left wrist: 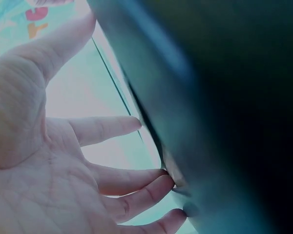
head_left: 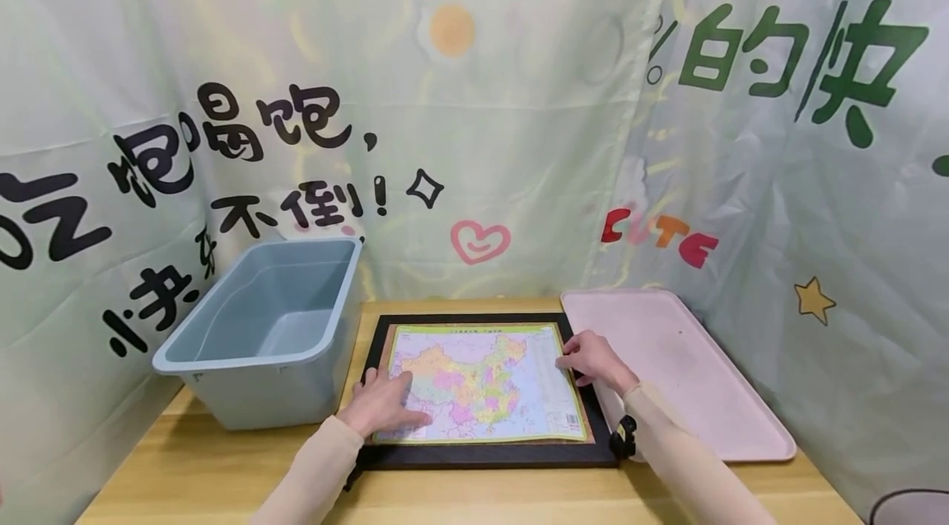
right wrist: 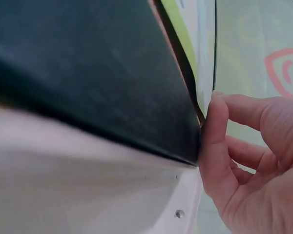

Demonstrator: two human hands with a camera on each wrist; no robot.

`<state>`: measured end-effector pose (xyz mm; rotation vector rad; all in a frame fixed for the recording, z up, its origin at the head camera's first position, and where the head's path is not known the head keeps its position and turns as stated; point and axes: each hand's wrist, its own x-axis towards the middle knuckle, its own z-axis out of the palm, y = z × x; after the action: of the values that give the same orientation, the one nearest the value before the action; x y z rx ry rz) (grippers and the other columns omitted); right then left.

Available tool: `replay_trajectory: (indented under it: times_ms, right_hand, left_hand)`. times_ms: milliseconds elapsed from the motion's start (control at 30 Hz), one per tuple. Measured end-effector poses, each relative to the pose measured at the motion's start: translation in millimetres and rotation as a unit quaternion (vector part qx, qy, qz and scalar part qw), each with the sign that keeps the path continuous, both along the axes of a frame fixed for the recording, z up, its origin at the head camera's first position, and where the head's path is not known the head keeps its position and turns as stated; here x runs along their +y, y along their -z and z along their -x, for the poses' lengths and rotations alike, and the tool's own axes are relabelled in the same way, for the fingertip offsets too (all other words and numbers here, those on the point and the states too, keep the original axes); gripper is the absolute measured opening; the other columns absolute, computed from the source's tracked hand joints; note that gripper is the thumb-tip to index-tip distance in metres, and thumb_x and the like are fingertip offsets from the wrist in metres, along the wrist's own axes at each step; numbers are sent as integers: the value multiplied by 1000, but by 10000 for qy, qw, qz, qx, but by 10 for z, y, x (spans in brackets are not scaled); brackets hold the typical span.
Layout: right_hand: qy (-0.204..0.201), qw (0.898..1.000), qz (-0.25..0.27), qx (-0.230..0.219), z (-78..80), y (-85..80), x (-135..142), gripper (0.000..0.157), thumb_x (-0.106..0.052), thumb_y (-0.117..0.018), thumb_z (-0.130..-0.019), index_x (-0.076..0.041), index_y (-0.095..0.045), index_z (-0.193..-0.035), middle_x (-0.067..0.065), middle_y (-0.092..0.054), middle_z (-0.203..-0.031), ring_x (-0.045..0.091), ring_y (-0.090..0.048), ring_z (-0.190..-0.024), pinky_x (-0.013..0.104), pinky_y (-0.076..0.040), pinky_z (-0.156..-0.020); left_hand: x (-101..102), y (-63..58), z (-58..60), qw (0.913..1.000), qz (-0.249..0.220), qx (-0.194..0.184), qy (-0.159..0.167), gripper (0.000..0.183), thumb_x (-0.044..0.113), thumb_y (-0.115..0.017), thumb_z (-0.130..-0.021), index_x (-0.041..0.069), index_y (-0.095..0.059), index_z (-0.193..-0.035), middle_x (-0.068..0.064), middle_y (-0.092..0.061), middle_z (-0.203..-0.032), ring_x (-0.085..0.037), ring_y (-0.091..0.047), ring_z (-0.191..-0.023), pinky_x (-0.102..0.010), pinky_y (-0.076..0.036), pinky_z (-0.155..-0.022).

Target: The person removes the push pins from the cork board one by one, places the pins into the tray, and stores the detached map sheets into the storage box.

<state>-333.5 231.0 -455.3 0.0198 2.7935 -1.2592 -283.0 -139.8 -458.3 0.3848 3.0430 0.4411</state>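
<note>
A colourful paper map of China (head_left: 474,381) with a yellow-green border lies over a brown backing board (head_left: 591,430) inside a black picture frame (head_left: 489,457). Spread fingers of my left hand (head_left: 384,403) rest on the map's left side, the thumb pointing inward; the left wrist view has this hand (left wrist: 44,136) with its fingertips along the edge. At the opposite edge, my right hand (head_left: 596,360) pinches the map's right border. Close up, thumb and index finger of the right hand (right wrist: 244,156) meet at that border, slightly lifted from the dark frame (right wrist: 112,83).
A deep blue-grey plastic bin (head_left: 259,372) stands left of the frame on the wooden table (head_left: 215,467). To the right lies a shallow pink tray (head_left: 689,377), partly under my right forearm. Printed curtains (head_left: 519,113) hang behind and at both sides.
</note>
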Motion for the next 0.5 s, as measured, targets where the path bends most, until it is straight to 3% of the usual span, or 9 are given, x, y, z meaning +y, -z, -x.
replay_trajectory:
  times_ms: [233,500]
  right_hand:
    - [-38,10000,6,-35,-13,22,22,29,-4,-75,-82,8,-60,-105,14,-63,-91,17,-62,-69,33,-55,-54]
    - [-285,9986,439,66,18,4,41,36,2,-74,-80,8,-55,-109,10,-58,-82,17,-56,-67,33,-52,-56]
  left_hand:
    - [10,33,-12,9995,-270,-132,-9,73,52,-84,-71,10,-62,-127,-21,-59,-125,-34,-42,-95,-59,-39,-78]
    - [16,11,11,9990,-355,76,-264,62,43,-88,-69,6,-66,-113,-18,-59,-109,-33,-42,-92,-50,-38,-77]
